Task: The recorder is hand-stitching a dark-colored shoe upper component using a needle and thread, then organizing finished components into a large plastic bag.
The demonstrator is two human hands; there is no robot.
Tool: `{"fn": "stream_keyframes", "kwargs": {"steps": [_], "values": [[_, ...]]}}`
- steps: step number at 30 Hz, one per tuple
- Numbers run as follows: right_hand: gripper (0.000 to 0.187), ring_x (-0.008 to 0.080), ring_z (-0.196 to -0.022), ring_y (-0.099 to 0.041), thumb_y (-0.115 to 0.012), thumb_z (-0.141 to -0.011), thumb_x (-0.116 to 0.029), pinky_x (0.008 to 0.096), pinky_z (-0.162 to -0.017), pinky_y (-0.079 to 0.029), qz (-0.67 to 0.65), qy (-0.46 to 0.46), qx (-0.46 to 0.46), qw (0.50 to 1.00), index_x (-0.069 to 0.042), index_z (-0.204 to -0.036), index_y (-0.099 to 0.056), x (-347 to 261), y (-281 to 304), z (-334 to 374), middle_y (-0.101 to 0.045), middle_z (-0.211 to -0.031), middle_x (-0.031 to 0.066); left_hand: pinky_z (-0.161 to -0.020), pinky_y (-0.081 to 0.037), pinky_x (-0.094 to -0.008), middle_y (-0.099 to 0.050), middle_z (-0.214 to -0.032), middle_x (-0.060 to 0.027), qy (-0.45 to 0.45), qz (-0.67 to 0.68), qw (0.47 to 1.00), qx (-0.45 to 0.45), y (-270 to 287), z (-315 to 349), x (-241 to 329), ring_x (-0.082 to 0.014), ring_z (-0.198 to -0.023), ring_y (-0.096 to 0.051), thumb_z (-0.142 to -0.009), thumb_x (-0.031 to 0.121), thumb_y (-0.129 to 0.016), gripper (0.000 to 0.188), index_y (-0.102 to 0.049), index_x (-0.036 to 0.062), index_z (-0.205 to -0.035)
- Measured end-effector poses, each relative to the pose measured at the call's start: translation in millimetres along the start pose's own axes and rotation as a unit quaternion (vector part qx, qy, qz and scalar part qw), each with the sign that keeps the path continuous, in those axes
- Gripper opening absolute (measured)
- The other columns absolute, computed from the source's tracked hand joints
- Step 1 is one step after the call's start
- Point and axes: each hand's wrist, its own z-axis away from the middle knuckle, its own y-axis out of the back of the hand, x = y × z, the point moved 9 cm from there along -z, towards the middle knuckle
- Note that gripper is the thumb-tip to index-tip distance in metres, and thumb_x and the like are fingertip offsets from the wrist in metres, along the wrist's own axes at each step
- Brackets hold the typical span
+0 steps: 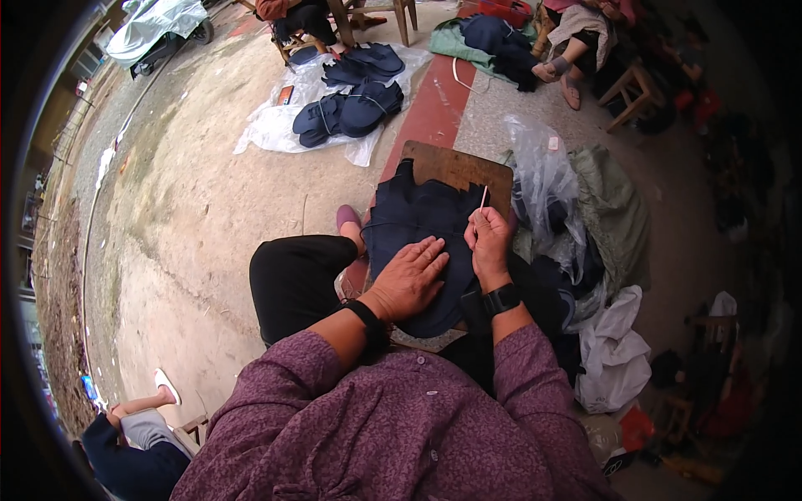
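Observation:
A stack of dark navy cut fabric pieces [422, 204], with a dark cord across it, lies on a brown wooden board [468, 166] in front of me. My left hand [409, 280] rests flat on the stack, fingers stretched out. At the stack's right edge my right hand [488, 238] is closed round a thin pale pink stick [484, 195], whose upper end points away from me. Its lower part is hidden in my fingers, and I cannot make out what kind of stick it is.
More tied navy bundles [362, 108] lie on clear plastic sheeting [263, 127] ahead. To my right are a green woven sack [614, 209], clear plastic bags [543, 171] and a white bag [612, 355]. Other people sit at the far side and lower left; a wooden stool [632, 93] stands far right.

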Motion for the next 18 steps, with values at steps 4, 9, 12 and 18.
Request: {"fn": "stream_keyframes", "kwargs": {"steps": [4,9,12,18], "values": [[0.019,0.0032,-0.050,-0.037,-0.051,-0.096,-0.012,0.0196,-0.046,-0.026,0.100,0.089,0.070,0.988,-0.007,-0.079,-0.054,-21.1,42.2,-11.6,-0.041,-0.058,-0.0048,-0.108,-0.032,-0.0439,-0.047,-0.137,-0.0194,0.000,0.000,1.000,-0.002,-0.3,1.5,-0.5,-0.0345,-0.131,-0.041,-0.080,0.019,-0.066,0.052,-0.052,0.0008,-0.127],[0.017,0.0027,-0.043,-0.030,-0.051,-0.097,-0.016,0.0207,-0.040,-0.020,0.032,0.112,0.225,0.967,-0.008,-0.082,-0.052,-67.1,158.6,-3.8,-0.039,-0.057,-0.0049,-0.107,-0.032,-0.0439,-0.047,-0.137,-0.0196,0.002,0.005,1.000,0.004,0.5,1.5,-1.1,-0.0346,-0.130,-0.041,-0.081,0.019,-0.065,0.051,-0.052,0.0005,-0.126],[0.017,0.0031,-0.044,-0.029,-0.051,-0.098,-0.017,0.0206,-0.040,-0.021,0.018,0.147,0.237,0.960,-0.006,-0.084,-0.052,-96.8,205.0,12.7,-0.039,-0.057,-0.0044,-0.107,-0.033,-0.0439,-0.047,-0.136,-0.0198,0.002,-0.001,1.000,0.006,4.2,1.2,0.3,-0.0348,-0.130,-0.042,-0.081,0.019,-0.065,0.050,-0.052,0.0001,-0.126],[0.015,0.0048,-0.046,-0.033,-0.050,-0.098,-0.014,0.0209,-0.040,-0.025,0.043,0.201,0.277,0.939,-0.005,-0.086,-0.051,-146.1,257.3,50.7,-0.043,-0.063,-0.0009,-0.107,-0.033,-0.0439,-0.047,-0.136,-0.0206,-0.004,0.001,1.000,0.013,4.2,2.3,1.0,-0.0352,-0.129,-0.042,-0.082,0.019,-0.064,0.050,-0.052,-0.0006,-0.125]]}}
